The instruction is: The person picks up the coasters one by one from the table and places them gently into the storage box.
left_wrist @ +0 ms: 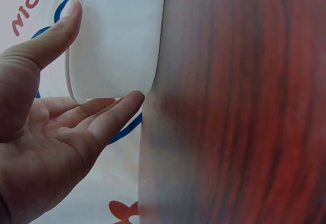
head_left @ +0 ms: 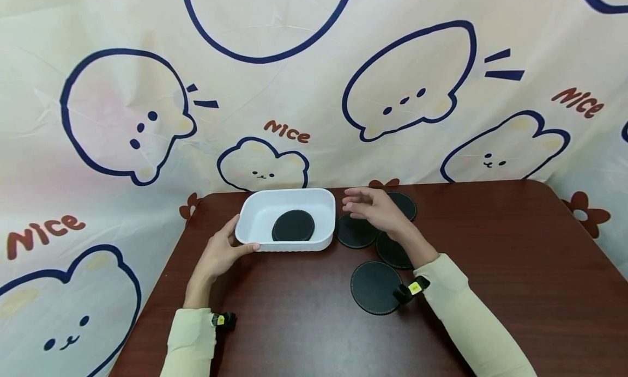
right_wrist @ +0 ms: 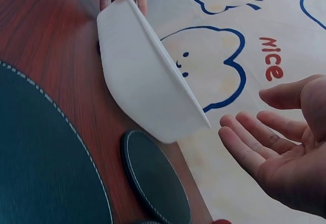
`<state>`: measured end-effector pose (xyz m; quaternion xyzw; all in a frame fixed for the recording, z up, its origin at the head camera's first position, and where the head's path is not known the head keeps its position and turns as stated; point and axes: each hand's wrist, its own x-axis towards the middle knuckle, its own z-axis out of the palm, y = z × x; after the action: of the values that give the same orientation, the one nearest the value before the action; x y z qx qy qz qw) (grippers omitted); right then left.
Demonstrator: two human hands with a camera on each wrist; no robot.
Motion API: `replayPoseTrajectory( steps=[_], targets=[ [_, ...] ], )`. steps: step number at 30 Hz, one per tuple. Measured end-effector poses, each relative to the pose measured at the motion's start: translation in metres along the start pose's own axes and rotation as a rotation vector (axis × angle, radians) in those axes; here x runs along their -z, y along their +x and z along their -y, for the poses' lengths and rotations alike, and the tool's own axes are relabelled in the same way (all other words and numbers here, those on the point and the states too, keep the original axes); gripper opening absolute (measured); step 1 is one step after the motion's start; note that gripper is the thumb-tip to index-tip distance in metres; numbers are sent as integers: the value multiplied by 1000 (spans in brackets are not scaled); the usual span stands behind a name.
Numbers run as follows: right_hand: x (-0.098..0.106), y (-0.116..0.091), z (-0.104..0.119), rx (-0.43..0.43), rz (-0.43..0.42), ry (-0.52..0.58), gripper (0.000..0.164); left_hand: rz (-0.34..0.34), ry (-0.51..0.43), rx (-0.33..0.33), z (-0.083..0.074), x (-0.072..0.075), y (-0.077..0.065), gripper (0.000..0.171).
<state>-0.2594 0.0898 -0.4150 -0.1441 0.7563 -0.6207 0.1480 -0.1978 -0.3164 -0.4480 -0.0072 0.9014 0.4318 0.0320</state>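
A white plastic tub stands at the far edge of the table in the head view, with a round black coaster inside. My left hand holds its left end. The left wrist view shows the thumb at the rim and fingers against the end wall of the tub. To the right of the tub, my right hand hovers over other black coasters, its fingers loosely bent and nothing in them. Stitching edges a coaster in the right wrist view; the right hand and forearm partly hide some coasters.
The dark brown wooden table meets a cartoon-printed cloth behind its far edge. Nearer to me lies a separate black coaster, close to the right wrist camera.
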Motion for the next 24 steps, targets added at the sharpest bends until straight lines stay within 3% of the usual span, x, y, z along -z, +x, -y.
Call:
replayPoseTrajectory(
  steps=[12,24],
  targets=[
    [38,-15,-23,-24,-70,7,58,0,4,-4,0,0,0,108],
    [73,-22,-52,-49,-155,-166,73,-3,-2,-3,-1,0,-1,107]
  ],
)
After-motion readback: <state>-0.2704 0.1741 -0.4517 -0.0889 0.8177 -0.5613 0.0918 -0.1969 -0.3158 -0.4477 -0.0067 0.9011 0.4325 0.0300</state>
